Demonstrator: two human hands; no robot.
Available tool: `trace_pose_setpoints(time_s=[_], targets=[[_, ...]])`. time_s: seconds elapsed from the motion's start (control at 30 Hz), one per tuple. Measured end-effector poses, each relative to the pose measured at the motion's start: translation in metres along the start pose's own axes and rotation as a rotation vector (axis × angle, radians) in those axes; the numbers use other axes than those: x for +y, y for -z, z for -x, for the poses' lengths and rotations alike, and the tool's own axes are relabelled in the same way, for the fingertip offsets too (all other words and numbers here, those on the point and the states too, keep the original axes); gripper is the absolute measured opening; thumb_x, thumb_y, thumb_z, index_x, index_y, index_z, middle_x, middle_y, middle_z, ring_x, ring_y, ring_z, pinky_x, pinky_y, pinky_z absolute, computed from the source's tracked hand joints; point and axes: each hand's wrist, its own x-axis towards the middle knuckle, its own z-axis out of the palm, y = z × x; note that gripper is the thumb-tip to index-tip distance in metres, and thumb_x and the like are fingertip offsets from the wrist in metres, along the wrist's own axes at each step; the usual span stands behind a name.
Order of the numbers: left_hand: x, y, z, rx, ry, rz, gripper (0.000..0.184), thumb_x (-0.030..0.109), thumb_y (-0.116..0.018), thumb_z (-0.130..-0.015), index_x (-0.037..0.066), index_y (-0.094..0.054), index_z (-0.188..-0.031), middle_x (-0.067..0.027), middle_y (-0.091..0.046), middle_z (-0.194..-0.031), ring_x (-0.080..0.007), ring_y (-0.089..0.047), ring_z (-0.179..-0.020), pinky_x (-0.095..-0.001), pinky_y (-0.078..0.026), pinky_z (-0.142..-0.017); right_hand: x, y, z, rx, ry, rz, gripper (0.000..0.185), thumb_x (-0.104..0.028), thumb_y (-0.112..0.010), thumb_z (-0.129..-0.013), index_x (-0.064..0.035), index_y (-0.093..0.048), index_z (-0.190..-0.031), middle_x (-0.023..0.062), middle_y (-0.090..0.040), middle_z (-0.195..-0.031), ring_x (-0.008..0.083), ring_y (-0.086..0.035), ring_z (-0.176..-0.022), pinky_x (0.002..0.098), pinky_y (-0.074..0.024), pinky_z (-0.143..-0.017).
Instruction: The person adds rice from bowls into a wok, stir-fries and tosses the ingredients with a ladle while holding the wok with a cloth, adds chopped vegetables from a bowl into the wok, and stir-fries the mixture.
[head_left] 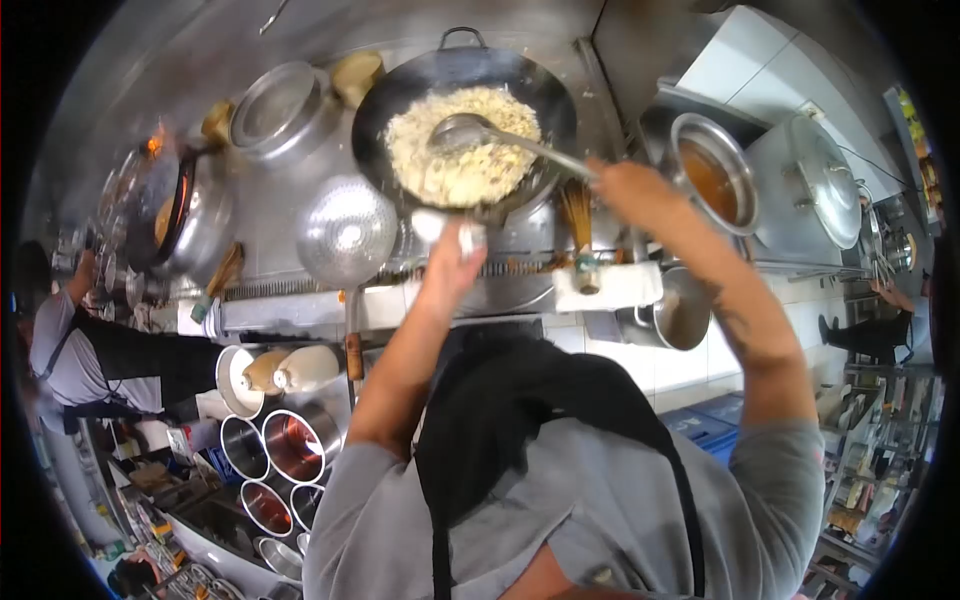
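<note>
A black wok (375,125) holds a pale yellow, grainy food that looks like fried rice (455,180). My right hand (635,192) is closed around the long handle of a metal ladle (462,132), whose bowl rests in the food. At the wok's near rim, my left hand (455,262) grips a white cloth (472,238); the wok handle itself is hidden there. A round perforated metal strainer (347,228) with a wooden handle lies just left of my left hand. Below my right hand stands a bamboo brush (578,220).
On the right are a metal pot of brown liquid (712,180) and a large lidded pot (815,185). A metal basin (278,110) sits to the left. Several seasoning containers (295,445) stand lower left. A co-worker (120,350) is by another wok with flame.
</note>
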Motion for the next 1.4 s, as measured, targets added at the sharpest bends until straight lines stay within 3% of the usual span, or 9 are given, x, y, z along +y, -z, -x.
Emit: trace_pose_setpoints(time_s=[0.17, 0.27, 0.3, 0.53, 0.77, 0.93, 1.0, 1.03, 1.4], targets=[[-0.027, -0.013, 0.079, 0.005, -0.030, 0.064, 0.021, 0.017, -0.053, -0.087, 0.011, -0.052, -0.108, -0.0040, -0.058, -0.084, -0.0137, -0.053, -0.067, -0.0246, -0.038, -0.047, 0.031, 0.010, 0.017, -0.038, 0.292, -0.072, 0.042, -0.019, -0.051, -0.091, -0.0042, -0.044, -0.130, 0.0205, -0.063, -0.085, 0.0358, -0.063, -0.081, 0.0465, -0.0493, -0.078], [0.023, -0.060, 0.034, -0.195, -0.399, -0.502, 0.012, 0.016, -0.053, -0.087, 0.007, -0.052, -0.095, -0.0054, -0.056, -0.080, -0.0151, -0.052, -0.066, -0.0242, -0.040, -0.049, 0.060, 0.007, -0.008, -0.083, 0.282, -0.200, 0.035, -0.015, -0.050, -0.091, -0.0050, -0.050, -0.124, 0.0178, -0.065, -0.088, 0.0332, -0.064, -0.087, 0.0435, -0.0512, -0.077], [0.023, -0.058, 0.007, -0.188, -0.095, 0.036, 0.010, 0.018, -0.052, -0.089, 0.009, -0.053, -0.086, -0.0045, -0.055, -0.076, -0.0152, -0.051, -0.065, -0.0245, -0.042, -0.050, 0.047, -0.001, -0.008, -0.082, 0.215, -0.140, 0.037, -0.016, -0.050, -0.091, -0.0058, -0.048, -0.126, 0.0183, -0.065, -0.091, 0.0331, -0.064, -0.087, 0.0432, -0.0514, -0.077], [-0.036, -0.005, 0.059, -0.099, -0.339, -0.309, 0.013, 0.022, -0.047, -0.092, 0.014, -0.054, -0.100, -0.0035, -0.057, -0.083, -0.0156, -0.052, -0.069, -0.0292, -0.041, -0.050, 0.041, 0.011, 0.032, -0.142, 0.307, -0.136, 0.048, -0.023, -0.053, -0.091, -0.0065, -0.043, -0.135, 0.0244, -0.063, -0.096, 0.0368, -0.062, -0.089, 0.0425, -0.0486, -0.081], [-0.040, 0.046, -0.001, -0.086, 0.067, -0.076, 0.008, 0.021, -0.053, -0.090, 0.015, -0.054, -0.096, -0.0036, -0.060, -0.086, -0.0133, -0.054, -0.069, -0.0283, -0.042, -0.050, 0.003, -0.023, 0.004, 0.155, 0.113, 0.079, 0.041, -0.017, -0.053, -0.090, 0.0011, -0.048, -0.126, 0.0232, -0.063, -0.084, 0.0370, -0.063, -0.078, 0.0450, -0.0505, -0.073], [-0.006, 0.013, 0.012, -0.320, -0.043, 0.013, 0.018, 0.023, -0.052, -0.090, 0.010, -0.055, -0.102, -0.0054, -0.059, -0.087, -0.0172, -0.055, -0.069, -0.0274, -0.045, -0.054, 0.012, -0.002, 0.029, 0.052, 0.352, -0.108, 0.044, -0.018, -0.053, -0.091, -0.0034, -0.045, -0.132, 0.0238, -0.063, -0.086, 0.0352, -0.063, -0.074, 0.0448, -0.0490, -0.070], [0.018, -0.035, 0.047, -0.084, -0.548, -0.534, 0.010, 0.022, -0.049, -0.092, 0.013, -0.053, -0.091, -0.0014, -0.057, -0.078, -0.0148, -0.052, -0.063, -0.0247, -0.041, -0.048, -0.005, 0.018, 0.065, -0.084, 0.276, -0.179, 0.044, -0.019, -0.053, -0.091, -0.0038, -0.045, -0.132, 0.0240, -0.063, -0.087, 0.0349, -0.062, -0.074, 0.0439, -0.0486, -0.070], [0.033, -0.050, 0.029, -0.002, -0.023, 0.071, 0.010, 0.021, -0.049, -0.092, 0.012, -0.052, -0.093, -0.0022, -0.057, -0.080, -0.0150, -0.052, -0.064, -0.0253, -0.041, -0.048, -0.007, 0.035, 0.072, -0.119, 0.233, -0.194, 0.045, -0.020, -0.054, -0.091, -0.0040, -0.046, -0.132, 0.0241, -0.063, -0.087, 0.0348, -0.062, -0.073, 0.0434, -0.0484, -0.070], [-0.029, 0.011, 0.033, 0.037, -0.002, -0.082, 0.009, 0.021, -0.053, -0.087, 0.012, -0.054, -0.088, -0.0030, -0.055, -0.070, -0.0154, -0.052, -0.057, -0.0286, -0.043, -0.046, 0.010, -0.001, 0.020, 0.154, 0.091, 0.070, 0.044, -0.020, -0.051, -0.092, -0.0051, -0.043, -0.132, 0.0222, -0.061, -0.074, 0.0334, -0.064, -0.070, 0.0445, -0.0506, -0.063]])
